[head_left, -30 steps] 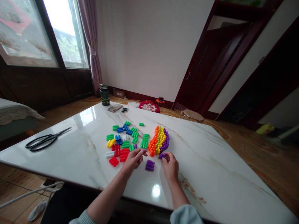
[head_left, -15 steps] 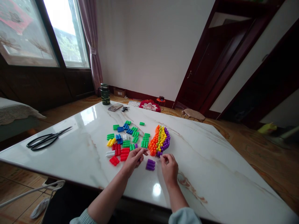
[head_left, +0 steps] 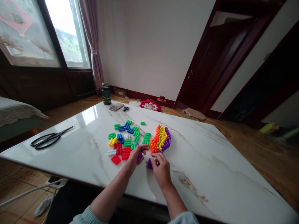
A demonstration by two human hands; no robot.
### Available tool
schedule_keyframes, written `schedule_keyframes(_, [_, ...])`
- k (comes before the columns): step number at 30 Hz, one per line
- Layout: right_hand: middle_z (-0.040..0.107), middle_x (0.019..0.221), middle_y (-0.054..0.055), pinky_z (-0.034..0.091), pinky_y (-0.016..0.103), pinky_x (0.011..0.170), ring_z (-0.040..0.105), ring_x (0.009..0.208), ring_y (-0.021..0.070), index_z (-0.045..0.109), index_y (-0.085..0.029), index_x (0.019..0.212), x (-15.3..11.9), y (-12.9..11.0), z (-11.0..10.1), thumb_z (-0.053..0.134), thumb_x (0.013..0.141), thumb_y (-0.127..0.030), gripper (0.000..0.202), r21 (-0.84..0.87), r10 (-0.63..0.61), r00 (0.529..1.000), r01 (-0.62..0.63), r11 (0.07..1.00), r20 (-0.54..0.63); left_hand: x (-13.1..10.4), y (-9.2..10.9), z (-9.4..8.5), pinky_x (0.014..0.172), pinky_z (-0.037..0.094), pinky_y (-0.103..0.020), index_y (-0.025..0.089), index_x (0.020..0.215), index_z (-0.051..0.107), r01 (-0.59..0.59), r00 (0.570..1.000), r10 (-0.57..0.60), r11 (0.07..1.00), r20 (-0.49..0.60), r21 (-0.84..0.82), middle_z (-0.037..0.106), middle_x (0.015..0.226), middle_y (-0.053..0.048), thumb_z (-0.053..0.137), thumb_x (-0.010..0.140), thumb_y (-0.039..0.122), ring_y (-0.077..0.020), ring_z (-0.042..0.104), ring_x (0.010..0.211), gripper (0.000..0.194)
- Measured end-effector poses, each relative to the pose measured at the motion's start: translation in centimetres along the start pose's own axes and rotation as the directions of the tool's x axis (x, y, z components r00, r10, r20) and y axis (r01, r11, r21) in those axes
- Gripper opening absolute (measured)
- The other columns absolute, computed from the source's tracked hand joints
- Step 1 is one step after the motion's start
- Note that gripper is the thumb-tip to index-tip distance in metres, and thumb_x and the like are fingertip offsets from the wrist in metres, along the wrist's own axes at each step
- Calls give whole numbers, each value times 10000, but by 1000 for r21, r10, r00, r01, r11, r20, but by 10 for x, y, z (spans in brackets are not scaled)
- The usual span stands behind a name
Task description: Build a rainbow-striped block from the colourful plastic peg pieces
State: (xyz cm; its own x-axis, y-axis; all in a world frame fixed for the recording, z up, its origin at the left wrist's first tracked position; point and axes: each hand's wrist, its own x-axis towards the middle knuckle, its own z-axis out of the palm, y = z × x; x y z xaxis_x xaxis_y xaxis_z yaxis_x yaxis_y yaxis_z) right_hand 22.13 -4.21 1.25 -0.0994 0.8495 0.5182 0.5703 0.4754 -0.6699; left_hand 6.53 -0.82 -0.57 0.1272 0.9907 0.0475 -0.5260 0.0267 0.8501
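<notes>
My left hand (head_left: 135, 157) has its lower fingers curled round a purple plastic block (head_left: 139, 156), while its thumb and forefinger reach to the right. Close beside it, my right hand (head_left: 161, 169) is closed in a pinch; whatever lies between its fingertips is too small to make out. Under those fingertips, partly covered, another purple block (head_left: 149, 163) rests on the table. Just beyond both hands stands a curved, knobbly piece (head_left: 161, 138) with orange, yellow-green, yellow and purple bands. Left of it lie green blocks (head_left: 146, 138) and red blocks (head_left: 126, 153) made of joined rounded tubes.
More blue blocks (head_left: 121, 128), yellow blocks (head_left: 112, 141) and white blocks (head_left: 111, 152) lie on the marble-patterned table (head_left: 210, 161). Black-handled scissors (head_left: 50, 138) are at the left. A phone (head_left: 116, 107), keys (head_left: 126, 108) and a camouflage flask (head_left: 106, 94) occupy the far corner.
My right hand has moved left from the banded piece's near end to over the loose purple block, closer to my left hand. The purple block in my left hand now shows more clearly.
</notes>
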Motion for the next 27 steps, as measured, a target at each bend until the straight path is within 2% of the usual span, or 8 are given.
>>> schedule_keyframes(2, [627,1073,70,504,253,798,622,938,174,642,-204,1093,1,-18,13,518,818,-87,324,14,-60,996,59,998,68,-1,0,0,440,352,-181,131,1043,685,-8,1000,7,998,-11,-67,644,899,-77,603,725,697,-61,483,525,655])
schedule_keyframes(4, [603,1139,70,500,270,844,601,1018,184,634,-223,1132,3,-31,26,507,790,-38,409,-23,-96,988,100,995,123,-3,2,2,613,465,-222,137,1035,691,-13,1000,12,992,-9,-128,658,965,-93,640,724,662,-134,594,717,612])
schedule_keyframes(7, [623,1088,70,499,298,861,604,1005,190,676,-215,1027,6,-37,40,464,813,-27,355,-104,-94,989,106,989,117,-6,3,4,808,482,-289,150,1058,686,-9,1000,13,983,18,-184,665,1034,-101,632,757,632,-226,615,963,571])
schedule_keyframes(10, [652,1023,78,494,319,882,614,988,199,683,-194,1002,10,-30,41,474,828,-53,307,-135,-90,994,99,986,68,-6,2,5,859,468,-316,141,1052,690,3,998,10,981,65,-192,679,1032,-114,631,739,659,-266,600,1043,609])
schedule_keyframes(16, [680,1007,55,496,302,838,629,951,197,665,-211,959,-1,-25,25,552,851,-174,160,46,-4,1000,5,999,-9,-5,-1,3,781,483,-311,132,1080,676,82,985,-51,979,165,-185,683,1002,-128,580,766,679,-252,629,949,638])
schedule_keyframes(20, [690,899,56,516,275,691,642,771,182,650,-186,983,-12,-10,12,550,883,-334,205,196,216,963,-184,963,-162,-3,-1,-1,658,481,-273,116,1072,674,92,989,-71,982,133,-162,676,960,-137,535,780,701,-212,631,825,669])
schedule_keyframes(23, [674,914,88,507,287,646,628,745,194,654,-157,1008,-7,18,-8,517,882,-370,283,106,252,912,-230,967,-322,-1,-2,-3,628,474,-266,107,1070,670,87,991,-70,985,116,-148,674,962,-148,509,789,709,-205,623,804,683])
schedule_keyframes(27, [636,901,105,506,325,711,616,754,208,675,-149,922,15,55,-37,509,819,-245,218,-189,127,944,-191,963,-303,1,-5,-4,604,465,-263,106,1068,664,86,991,-70,985,112,-148,673,956,-153,495,790,718,-206,621,794,693])
